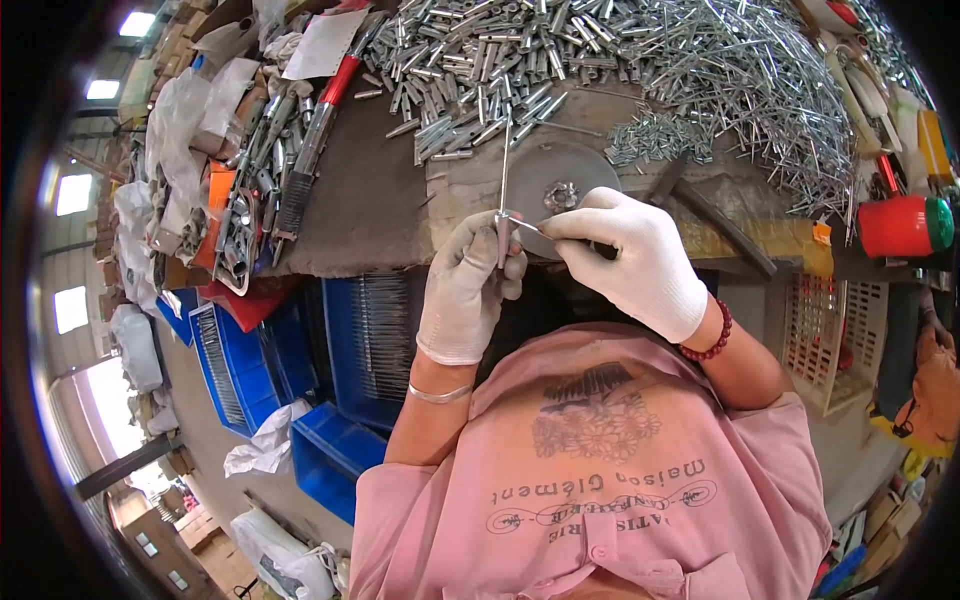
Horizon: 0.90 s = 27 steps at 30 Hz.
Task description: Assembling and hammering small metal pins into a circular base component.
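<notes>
Rod [505,170], upper centre of frame, grasped by left hand [462,290]; pin [525,224], crosswise to it, pinched by right hand [637,262].

The left hand [462,280] and the right hand [635,255] wear white gloves [455,338]. The left hand holds a long rod [505,170]. The right hand pinches a thin pin [524,223], its tip at the rod. On the desk [365,200] are heaps of tubes [450,75] and thin sticks [775,95]. Small bits [561,196] sit on a round plate [535,170]. A hammer [722,226] lies to its right. Blue bins [318,455] stand lower down.
</notes>
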Each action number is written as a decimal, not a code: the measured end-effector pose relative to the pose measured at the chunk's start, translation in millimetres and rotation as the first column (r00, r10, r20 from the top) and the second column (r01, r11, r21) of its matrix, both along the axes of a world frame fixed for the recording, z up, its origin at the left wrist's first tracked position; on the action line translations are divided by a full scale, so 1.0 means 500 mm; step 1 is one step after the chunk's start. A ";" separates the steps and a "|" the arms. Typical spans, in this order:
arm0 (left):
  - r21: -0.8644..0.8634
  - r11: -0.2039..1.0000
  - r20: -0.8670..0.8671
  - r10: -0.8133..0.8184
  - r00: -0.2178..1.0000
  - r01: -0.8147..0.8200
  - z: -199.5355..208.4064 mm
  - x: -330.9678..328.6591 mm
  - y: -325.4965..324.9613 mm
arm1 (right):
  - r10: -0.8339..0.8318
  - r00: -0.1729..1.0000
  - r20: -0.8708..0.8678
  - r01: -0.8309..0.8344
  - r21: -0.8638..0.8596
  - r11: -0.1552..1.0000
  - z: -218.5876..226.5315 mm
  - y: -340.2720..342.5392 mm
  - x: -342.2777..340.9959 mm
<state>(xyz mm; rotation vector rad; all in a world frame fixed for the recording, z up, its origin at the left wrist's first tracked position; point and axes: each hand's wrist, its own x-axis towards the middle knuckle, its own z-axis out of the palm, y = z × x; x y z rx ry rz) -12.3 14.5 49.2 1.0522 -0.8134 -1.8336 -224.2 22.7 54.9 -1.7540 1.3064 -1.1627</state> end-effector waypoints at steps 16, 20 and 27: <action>-0.580 0.761 0.675 0.249 0.694 0.291 0.097 -0.009 -0.060 | 0.048 0.999 0.017 -0.045 -0.158 0.986 -0.014 -0.059 -0.011; -0.658 0.686 0.643 0.299 0.705 0.310 0.107 -0.024 -0.074 | -0.003 0.994 0.109 0.012 -0.086 0.996 -0.022 -0.065 -0.007; -0.391 0.909 0.528 0.091 0.844 0.147 0.055 -0.040 -0.072 | -0.011 0.998 0.056 0.006 0.103 0.995 -0.009 -0.028 -0.022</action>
